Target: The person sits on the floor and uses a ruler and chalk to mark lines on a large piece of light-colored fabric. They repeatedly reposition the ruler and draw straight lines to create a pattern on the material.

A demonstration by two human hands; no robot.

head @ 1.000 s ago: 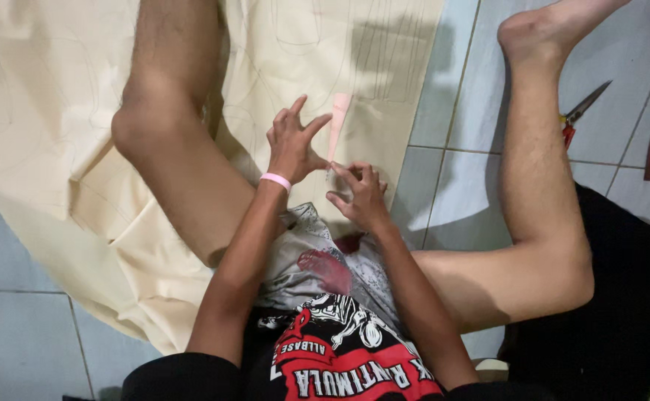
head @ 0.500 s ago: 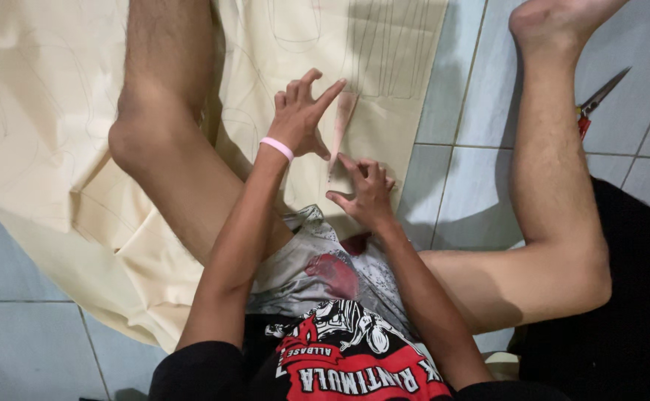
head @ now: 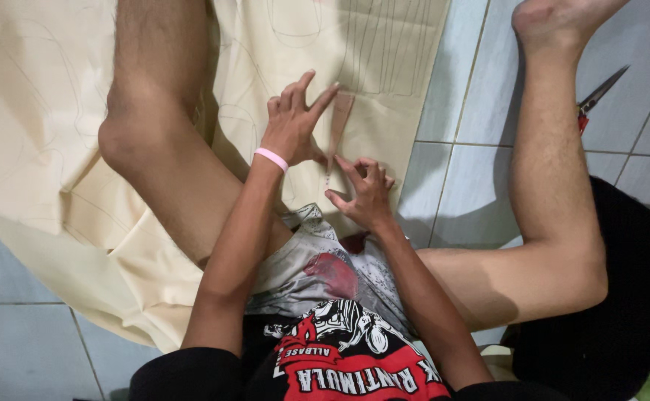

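I see my left hand (head: 293, 126) spread flat, fingers splayed, pressing a narrow tan template (head: 338, 122) onto the cream cloth (head: 43, 111) just to its right, so the strip cannot slide while it is traced. My right hand (head: 366, 194) sits just below the strip's lower end, fingers curled in a pinch as if around a pencil; I cannot tell what it holds. Drawn outlines lie beyond the left hand, further up the cloth. My left knee (head: 128, 137) rests on the cloth just left of that hand, crowding it. The tile floor (head: 459, 178) begins right of the right hand. Scissors (head: 596, 96) lie well to the right, past my right leg (head: 555, 171).
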